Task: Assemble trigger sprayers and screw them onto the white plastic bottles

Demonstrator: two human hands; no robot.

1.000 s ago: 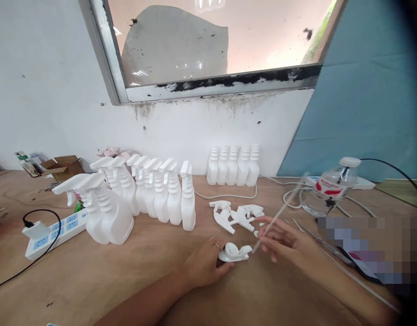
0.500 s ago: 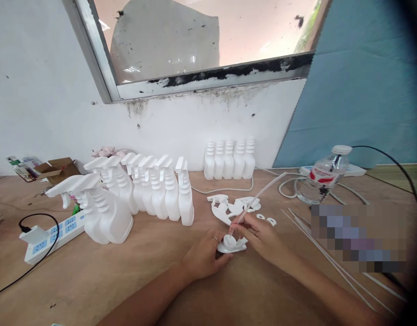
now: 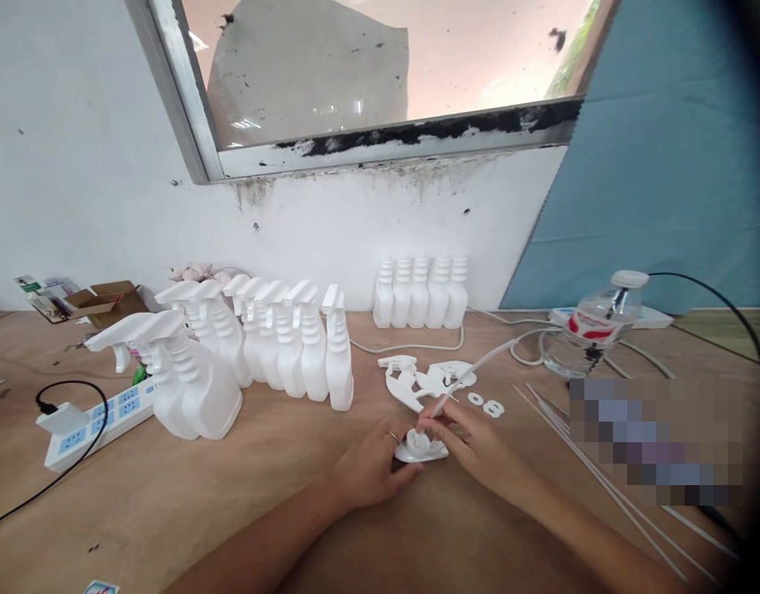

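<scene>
In the head view, a white spray head lies low over the worktop, between the two hands, its round collar facing up. The left hand is on its left and holds it, fingers on the far side and thumb along the near edge. The right hand is just to its right, fingertips pinched narrow around a thin translucent tube, close to the tube's lower end. That end meets the spray head at the collar; the fingers hide whether it is seated inside. From there the tube slants up and away to the right.

Just beyond the spray head lie loose white sprayer parts, and two white rings rest beyond it to the right. Farther right of it, several loose tubes stretch across the worktop, with a clear bottle with a red-and-white label behind them. Well beyond the spray head, near the wall, stand five white bottles without tops. To its left and farther back is a group of white bottles fitted with sprayers; well to its left lies a power strip.
</scene>
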